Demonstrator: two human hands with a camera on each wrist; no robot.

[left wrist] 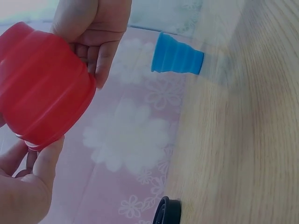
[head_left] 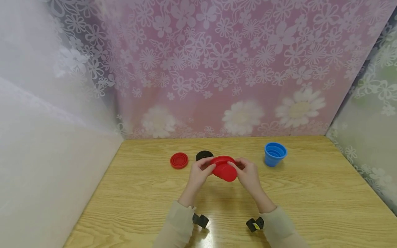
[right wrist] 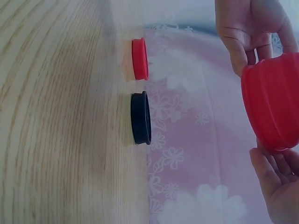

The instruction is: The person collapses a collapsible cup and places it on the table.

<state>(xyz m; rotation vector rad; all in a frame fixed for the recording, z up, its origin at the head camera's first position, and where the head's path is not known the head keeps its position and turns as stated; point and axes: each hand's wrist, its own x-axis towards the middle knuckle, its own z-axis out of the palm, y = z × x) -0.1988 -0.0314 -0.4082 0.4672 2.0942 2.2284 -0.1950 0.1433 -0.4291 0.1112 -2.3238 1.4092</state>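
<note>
A red collapsible cup (head_left: 224,168), extended with its ridged wall showing, is held above the table between both hands. My left hand (head_left: 199,172) grips its left side near the rim, the thumb on the wall. Opposite it, my right hand (head_left: 249,173) pinches the right side in the same manner. In the left wrist view the cup (left wrist: 44,84) hangs clear of the wood, its base pointing to the upper left. The right wrist view shows the rim of the cup (right wrist: 254,107) between the two hands. Its inside is hidden.
Behind the hands lie a flattened red cup (head_left: 179,160) and a flattened black cup (head_left: 204,155), the latter partly covered by the left hand. An extended blue cup (head_left: 275,154) stands upright at the right. Flowered curtains (head_left: 217,69) enclose the wooden table (head_left: 139,206).
</note>
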